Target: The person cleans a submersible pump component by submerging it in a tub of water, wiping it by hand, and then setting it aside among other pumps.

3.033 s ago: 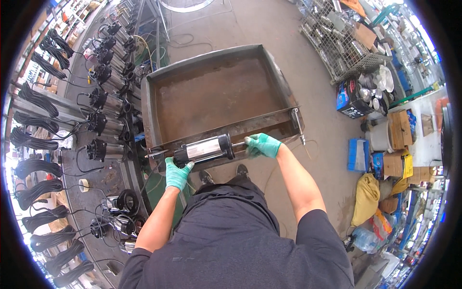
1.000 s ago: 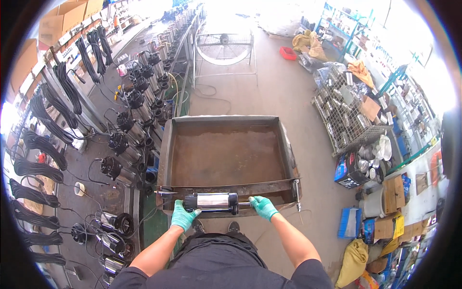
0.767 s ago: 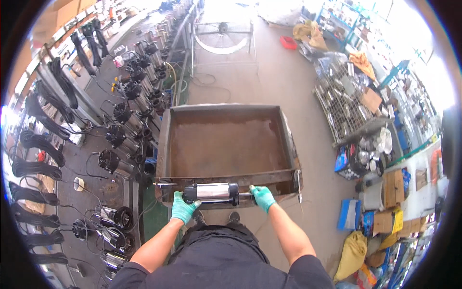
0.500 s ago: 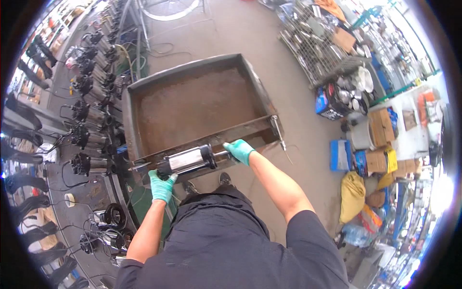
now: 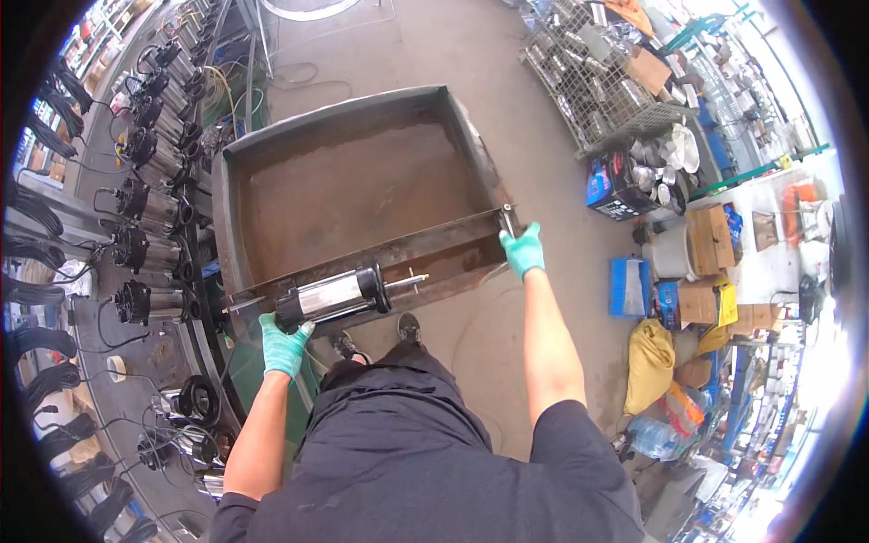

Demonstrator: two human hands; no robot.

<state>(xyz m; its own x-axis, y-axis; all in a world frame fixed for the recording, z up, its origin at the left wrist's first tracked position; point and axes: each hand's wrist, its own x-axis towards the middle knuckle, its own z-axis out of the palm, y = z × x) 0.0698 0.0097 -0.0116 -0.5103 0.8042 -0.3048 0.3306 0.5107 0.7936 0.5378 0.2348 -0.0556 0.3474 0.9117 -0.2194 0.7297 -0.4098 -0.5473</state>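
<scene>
At the left of the frame, a dark worktop (image 5: pixel 156 359) lined with black-and-silver motors (image 5: pixel 149 252) runs beside a big metal tray (image 5: pixel 227 204), its floor rusty brown, at centre. A silver cylinder (image 5: pixel 330 297) with black ends lies aslant along the tray's near edge, lower centre, where a green-gloved left hand (image 5: pixel 285 345) holds its lower-left end in a thumb-and-fingers grip. Right of centre, the right hand (image 5: pixel 522 252) meets a metal rod (image 5: pixel 508 220) at the tray's corner; how tight that grip is cannot be told. With one hand on the cylinder, good handling would seem to call for firm support and a thin shaft (image 5: pixel 405 283) spared from knocks. The left fingers' undersides and whatever bears the cylinder from below are hidden
</scene>
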